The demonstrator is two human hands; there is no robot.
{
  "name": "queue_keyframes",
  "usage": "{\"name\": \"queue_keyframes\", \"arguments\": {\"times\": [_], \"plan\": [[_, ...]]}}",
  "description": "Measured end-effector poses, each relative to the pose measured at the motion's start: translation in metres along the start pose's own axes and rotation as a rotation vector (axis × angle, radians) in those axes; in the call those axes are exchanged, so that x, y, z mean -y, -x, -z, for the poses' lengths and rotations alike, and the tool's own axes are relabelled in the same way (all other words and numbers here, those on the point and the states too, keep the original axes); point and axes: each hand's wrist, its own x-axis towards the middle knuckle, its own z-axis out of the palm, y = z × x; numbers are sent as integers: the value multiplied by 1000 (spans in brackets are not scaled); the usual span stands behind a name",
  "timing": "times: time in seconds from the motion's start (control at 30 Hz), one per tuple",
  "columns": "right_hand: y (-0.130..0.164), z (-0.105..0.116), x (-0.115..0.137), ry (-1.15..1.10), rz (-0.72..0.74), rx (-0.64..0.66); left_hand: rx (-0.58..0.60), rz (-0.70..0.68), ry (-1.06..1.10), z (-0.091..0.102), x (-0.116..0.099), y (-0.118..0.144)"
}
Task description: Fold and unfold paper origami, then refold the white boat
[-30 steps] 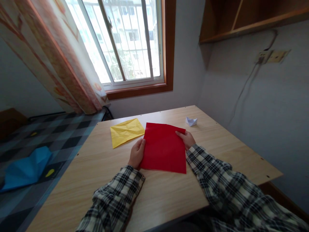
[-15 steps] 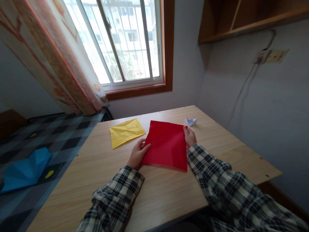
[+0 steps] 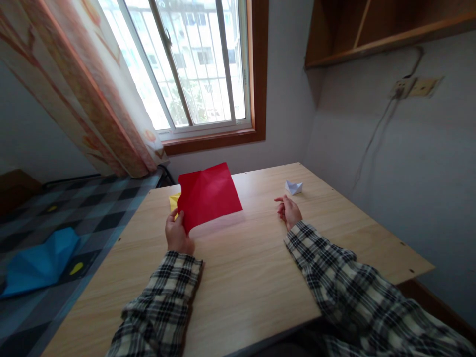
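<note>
While the left hand point(image 3: 177, 235) pinches the red paper sheet point(image 3: 208, 194) by its near corner and holds it lifted off the bench point(image 3: 245, 277), the sheet shows faint creases only — no finished fold. The right hand point(image 3: 288, 210) rests loosely curled and empty on the bench; the yellow sheet point(image 3: 173, 202) lies mostly hidden behind the red one, so most of the folding looks left to do.

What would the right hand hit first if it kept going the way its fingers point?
The right hand is empty, fingers loosely curled, aimed up the table. Slightly right of that line sits the small white paper boat, probably the first contact, though depth is uncertain.
</note>
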Motion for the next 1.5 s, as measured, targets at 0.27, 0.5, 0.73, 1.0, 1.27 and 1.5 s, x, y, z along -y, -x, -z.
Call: {"name": "queue_keyframes", "arguments": {"times": [0.27,0.5,0.73,1.0,1.27,1.5], "plan": [[0,-1,-1,-12,-15,0,-223,-133,-309,32,3,-37],[0,-1,0,0,-14,-2,-102,-369,-874,48,8,-48],[1,-2,0,14,-18,-12,-20,-745,-1190,39,9,-34],[-18,9,-11,362,261,-36,308,-935,-1092,3,22,15],[-75,54,-13,888,710,-469,709,-566,-726,-28,38,79],[-99,65,-6,897,353,-592,780,-430,-612,-37,37,91]]}}
